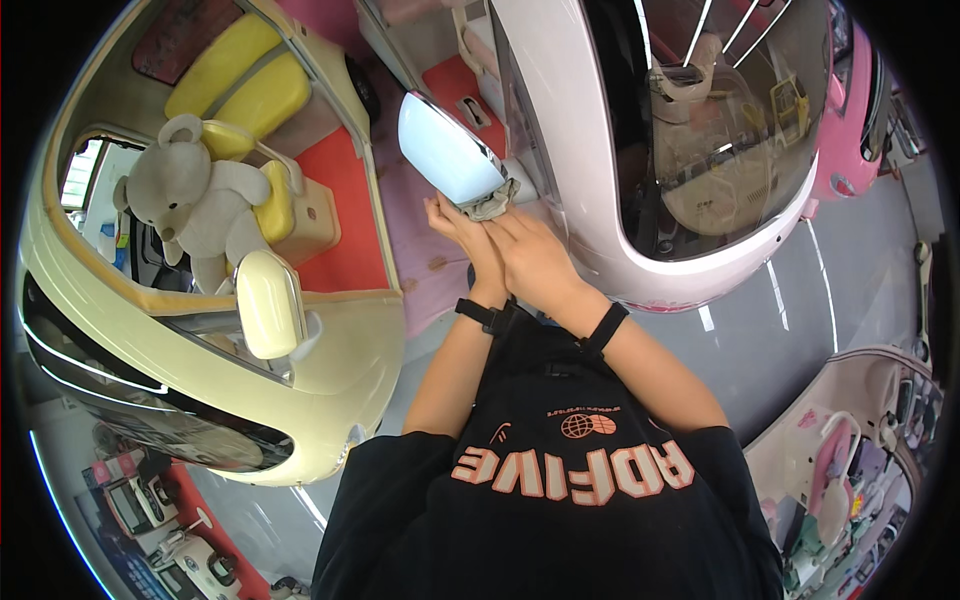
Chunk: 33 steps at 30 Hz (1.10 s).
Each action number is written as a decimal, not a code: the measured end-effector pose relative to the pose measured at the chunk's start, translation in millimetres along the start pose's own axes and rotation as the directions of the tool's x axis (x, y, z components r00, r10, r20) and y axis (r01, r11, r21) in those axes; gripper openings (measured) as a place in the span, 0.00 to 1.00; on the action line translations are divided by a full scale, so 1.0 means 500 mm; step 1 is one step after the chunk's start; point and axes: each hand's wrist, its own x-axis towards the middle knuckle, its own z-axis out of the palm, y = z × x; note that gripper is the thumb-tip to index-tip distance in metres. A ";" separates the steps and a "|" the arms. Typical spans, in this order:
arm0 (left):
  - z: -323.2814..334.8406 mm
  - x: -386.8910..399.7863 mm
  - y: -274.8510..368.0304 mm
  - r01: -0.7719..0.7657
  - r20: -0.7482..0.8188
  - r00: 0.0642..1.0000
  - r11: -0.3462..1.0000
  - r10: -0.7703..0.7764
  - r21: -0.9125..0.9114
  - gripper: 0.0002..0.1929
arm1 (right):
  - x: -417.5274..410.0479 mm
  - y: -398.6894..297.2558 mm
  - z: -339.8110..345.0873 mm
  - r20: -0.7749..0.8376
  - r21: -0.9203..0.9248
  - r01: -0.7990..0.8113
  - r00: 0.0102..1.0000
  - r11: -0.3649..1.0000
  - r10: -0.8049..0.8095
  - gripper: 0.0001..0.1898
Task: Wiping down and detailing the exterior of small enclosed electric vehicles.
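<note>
A crumpled grey cloth (487, 204) lies bunched against the lower end of a side mirror housing (450, 150). This housing is glossy and pale, with a bluish sheen and a chrome rim, and it stands out from a pale pink-white small car (577, 187). My right hand (536, 259) presses its fingers onto the cloth from below. Close beside it, my left hand (469, 236) has its curled fingers at the cloth's left end, near the mirror's lower edge. The wrists almost meet, and part of the cloth is hidden by the fingers.
To the left stands a pale yellow small car (352, 337) with its own side mirror (266, 304) projecting. A teddy bear (187, 195) sits in its open side. Behind the white car is a pink one (844, 150). A curved display (840, 375) holds goods at lower right.
</note>
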 end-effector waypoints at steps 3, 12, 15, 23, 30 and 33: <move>0.021 -0.019 0.029 -0.061 -0.004 0.998 0.997 0.061 -0.038 0.45 | -0.007 0.012 -0.003 0.060 0.236 -0.141 0.990 0.962 0.131 0.26; 0.033 -0.032 0.055 -0.264 -0.048 0.963 0.964 0.264 -0.004 0.49 | -0.011 -0.020 0.018 0.014 0.125 -0.292 0.956 0.948 0.293 0.34; 0.042 0.038 0.044 -0.204 0.004 0.979 0.975 0.205 -0.082 0.49 | -0.005 -0.049 0.028 0.013 0.035 -0.338 0.941 0.940 0.338 0.37; 0.023 -0.038 0.037 0.000 0.195 0.979 0.961 0.056 -0.276 0.49 | 0.014 -0.031 0.024 0.021 -0.170 -0.368 0.926 0.914 0.377 0.34; 0.019 -0.029 0.033 0.209 0.375 0.926 0.883 -0.040 -0.420 0.48 | 0.023 -0.041 0.072 0.030 -0.283 -0.326 0.937 0.902 0.348 0.33; 0.023 0.008 0.024 0.298 0.440 0.895 0.832 -0.072 -0.468 0.48 | 0.026 -0.051 0.084 0.043 -0.303 -0.317 0.938 0.899 0.345 0.32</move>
